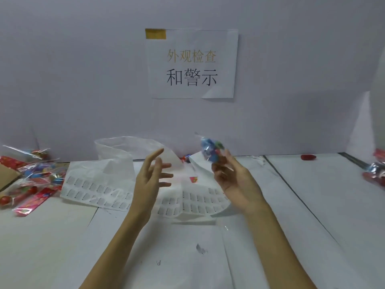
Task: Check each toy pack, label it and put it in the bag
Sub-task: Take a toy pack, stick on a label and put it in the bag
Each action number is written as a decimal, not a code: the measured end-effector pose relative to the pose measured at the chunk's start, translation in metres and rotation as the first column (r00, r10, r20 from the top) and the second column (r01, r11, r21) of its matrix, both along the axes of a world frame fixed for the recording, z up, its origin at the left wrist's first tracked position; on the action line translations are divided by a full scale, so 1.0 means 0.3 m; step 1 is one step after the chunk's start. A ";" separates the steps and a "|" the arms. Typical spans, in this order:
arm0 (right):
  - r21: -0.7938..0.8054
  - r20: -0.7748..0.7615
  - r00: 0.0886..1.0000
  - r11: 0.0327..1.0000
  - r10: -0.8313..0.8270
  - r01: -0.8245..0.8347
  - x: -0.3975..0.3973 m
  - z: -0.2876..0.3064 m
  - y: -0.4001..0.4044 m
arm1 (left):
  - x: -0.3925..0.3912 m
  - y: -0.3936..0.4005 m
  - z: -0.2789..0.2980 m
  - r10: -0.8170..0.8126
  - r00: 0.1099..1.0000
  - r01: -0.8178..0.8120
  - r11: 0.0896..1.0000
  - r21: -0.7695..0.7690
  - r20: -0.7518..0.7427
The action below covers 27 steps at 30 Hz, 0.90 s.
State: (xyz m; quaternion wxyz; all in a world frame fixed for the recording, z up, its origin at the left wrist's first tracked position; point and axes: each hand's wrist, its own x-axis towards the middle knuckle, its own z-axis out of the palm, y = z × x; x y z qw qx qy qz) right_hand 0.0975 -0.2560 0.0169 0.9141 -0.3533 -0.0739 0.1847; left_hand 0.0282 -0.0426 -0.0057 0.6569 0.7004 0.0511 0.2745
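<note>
Up in the air, the right hand (pixel 231 176) pinched a small clear toy pack (pixel 211 150) by its lower end, fingers curled round it, the blue and red contents showing above the fingertips. The left hand (pixel 152 174) was released, fingers straight and spread, held near the pack but not touching it. Below both lay the label sheets (pixel 100 190), spread on the white table (pixel 312 205), with the clear plastic bag (pixel 123 149) standing open behind them against the wall. More packs sat in a pile (pixel 31 180) at the far left. The step looked like the check; doing it well probably meant turning the pack slowly to see every side and the seal, then peeling one label cleanly with the free hand and pressing it flat.
</note>
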 end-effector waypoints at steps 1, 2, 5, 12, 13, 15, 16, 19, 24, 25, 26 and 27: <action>0.284 -0.030 0.999 0.959 0.009 0.000 0.015 0.015 -0.061 | 0.001 0.009 -0.003 0.023 1.000 -0.023 1.000 -0.015 0.001; 0.542 -0.016 1.000 0.840 0.016 -0.004 0.027 0.023 -0.123 | 0.001 0.015 -0.006 0.039 0.999 -0.040 0.999 -0.034 -0.008; 0.843 0.057 0.998 0.536 -0.010 -0.042 0.031 0.027 -0.253 | 0.009 0.022 -0.010 0.054 0.997 -0.057 0.996 -0.063 -0.046; 0.290 0.055 0.997 0.954 0.063 -0.076 0.061 -0.011 -0.131 | 0.012 0.012 -0.026 0.136 0.983 -0.134 0.991 0.029 -0.124; 0.087 0.107 0.989 0.989 0.106 -0.116 0.053 -0.021 -0.081 | 0.010 0.011 -0.031 0.174 0.977 -0.166 0.983 0.076 -0.120; -0.294 0.220 0.945 0.940 0.242 -0.172 0.025 -0.056 0.021 | 0.008 0.012 -0.040 0.279 0.955 -0.250 0.940 0.234 -0.097; -0.438 0.275 0.916 0.886 0.291 -0.149 0.011 -0.085 0.064 | 0.010 0.018 -0.044 0.338 0.938 -0.299 0.901 0.315 -0.076; -0.728 0.475 0.801 0.673 0.364 0.126 -0.015 -0.171 0.144 | 0.015 0.076 -0.056 0.477 0.879 -0.431 0.785 0.446 0.009; -0.850 0.511 0.679 0.426 0.527 0.309 -0.028 -0.224 0.177 | 0.031 0.304 -0.017 0.775 0.624 -0.629 0.574 0.524 -0.099; -0.847 0.523 0.664 0.413 0.534 0.334 -0.029 -0.227 0.180 | 0.029 0.360 -0.005 0.812 0.569 -0.632 0.532 0.564 -0.129; -0.840 0.537 0.654 0.408 0.533 0.357 -0.031 -0.227 0.181 | 0.023 0.418 0.005 0.838 0.527 -0.621 0.494 0.608 -0.143; -0.833 0.550 0.644 0.407 0.531 0.376 -0.031 -0.226 0.182 | 0.014 0.478 0.009 0.851 0.504 -0.593 0.466 0.657 -0.149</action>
